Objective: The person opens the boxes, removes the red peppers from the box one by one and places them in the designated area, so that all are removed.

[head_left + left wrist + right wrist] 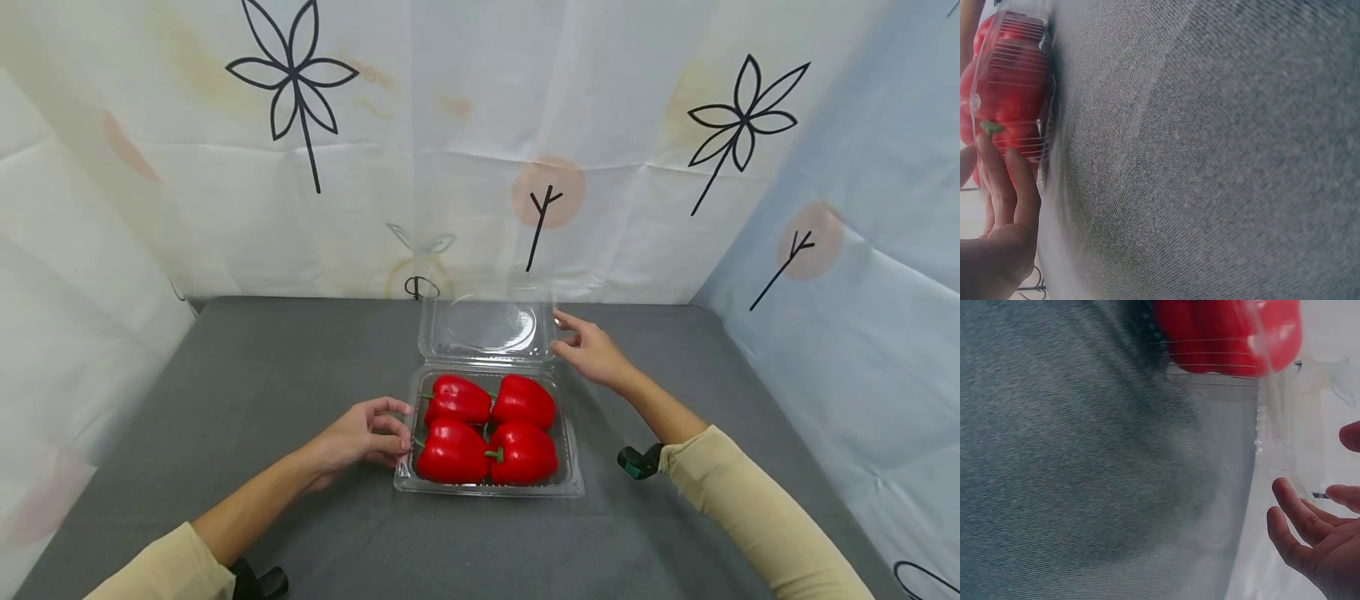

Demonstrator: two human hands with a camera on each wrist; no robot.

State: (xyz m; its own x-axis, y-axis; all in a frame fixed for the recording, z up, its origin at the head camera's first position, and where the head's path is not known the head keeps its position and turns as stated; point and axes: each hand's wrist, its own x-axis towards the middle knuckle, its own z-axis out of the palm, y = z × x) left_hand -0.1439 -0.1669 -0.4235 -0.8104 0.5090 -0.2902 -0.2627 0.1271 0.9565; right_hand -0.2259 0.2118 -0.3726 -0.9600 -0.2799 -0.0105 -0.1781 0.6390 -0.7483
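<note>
Several red bell peppers (pixel 455 450) with green stems sit in a clear plastic clamshell container (pixel 487 490). Its hinged lid (pixel 487 333) stands raised at the back. At the container's left side is my left hand (pixel 378 433), fingertips against the wall; the left wrist view shows these fingers (pixel 1005 181) fairly straight along the ribbed side, near a green stem. My right hand (pixel 592 350) is at the lid's right edge, thumb and fingers apart. The right wrist view has the fingers (pixel 1300 515) spread beside the clear lid.
A grey cloth-covered table (pixel 315 358) lies under everything. Pale curtains (pixel 465 125) with leaf and flower drawings hang behind it and on both sides. Black devices (pixel 640 462) are strapped at both wrists, by the beige sleeves.
</note>
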